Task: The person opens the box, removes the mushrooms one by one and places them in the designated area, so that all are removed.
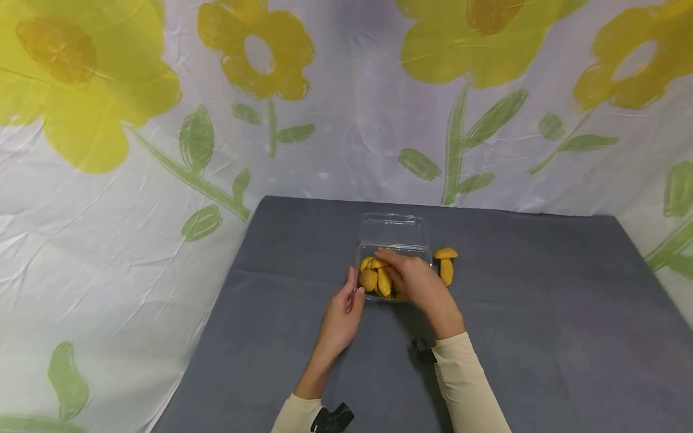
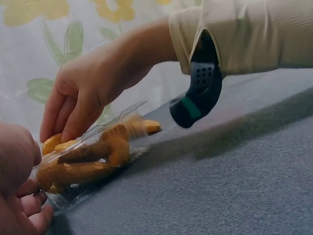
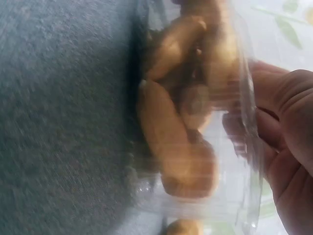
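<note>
The left hand [image 1: 344,313] rests its fingertips against the clear plastic container's [image 1: 393,240] left wall, fingers nearly straight, holding nothing. The container sits mid-counter [image 1: 541,337], lid hinged open toward 12 o'clock, filled with yellow mushrooms [image 1: 376,276]. It looks thin, light and easily crushed — best steadied at the rim. The right hand [image 1: 414,279] reaches in from 5 o'clock, fingers curled over the mushrooms; whether it pinches one cannot be told. A loose mushroom [image 1: 446,264] lies just beside at 3 o'clock — open cloth lies all around.

The container [image 1: 392,237] is clear, glossy thin plastic. The mushrooms [image 1: 377,278] inside look smooth, matt yellow-brown. The table [image 1: 541,337] wears matt grey woven cloth; at twelve o'clock hangs a creased, faintly shiny printed sheet [image 1: 346,108].
</note>
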Action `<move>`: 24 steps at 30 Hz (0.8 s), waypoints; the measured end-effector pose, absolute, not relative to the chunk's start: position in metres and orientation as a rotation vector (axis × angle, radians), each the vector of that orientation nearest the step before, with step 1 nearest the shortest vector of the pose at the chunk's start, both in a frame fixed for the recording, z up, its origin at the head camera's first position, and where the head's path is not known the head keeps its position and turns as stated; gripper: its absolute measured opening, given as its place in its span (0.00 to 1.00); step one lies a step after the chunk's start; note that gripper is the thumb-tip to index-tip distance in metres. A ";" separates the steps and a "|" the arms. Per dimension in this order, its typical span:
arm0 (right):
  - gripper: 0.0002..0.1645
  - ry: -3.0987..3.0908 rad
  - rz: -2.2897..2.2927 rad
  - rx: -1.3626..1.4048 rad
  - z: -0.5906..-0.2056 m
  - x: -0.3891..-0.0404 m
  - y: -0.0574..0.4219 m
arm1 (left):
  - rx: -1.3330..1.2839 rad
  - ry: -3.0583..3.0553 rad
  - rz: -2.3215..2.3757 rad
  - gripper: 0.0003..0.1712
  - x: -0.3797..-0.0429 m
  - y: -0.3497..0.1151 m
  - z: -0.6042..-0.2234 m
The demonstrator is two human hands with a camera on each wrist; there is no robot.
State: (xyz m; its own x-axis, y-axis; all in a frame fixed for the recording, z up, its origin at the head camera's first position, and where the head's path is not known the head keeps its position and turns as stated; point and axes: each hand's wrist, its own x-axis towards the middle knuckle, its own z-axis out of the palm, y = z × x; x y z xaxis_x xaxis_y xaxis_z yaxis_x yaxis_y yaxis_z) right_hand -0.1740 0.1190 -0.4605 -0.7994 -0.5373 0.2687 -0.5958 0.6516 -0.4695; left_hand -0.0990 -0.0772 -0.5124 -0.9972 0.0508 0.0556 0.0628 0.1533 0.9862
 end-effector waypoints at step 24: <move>0.21 -2.744 0.824 0.782 -0.466 -0.175 0.118 | -0.137 -2.326 -2.038 0.36 -0.098 -0.079 -0.513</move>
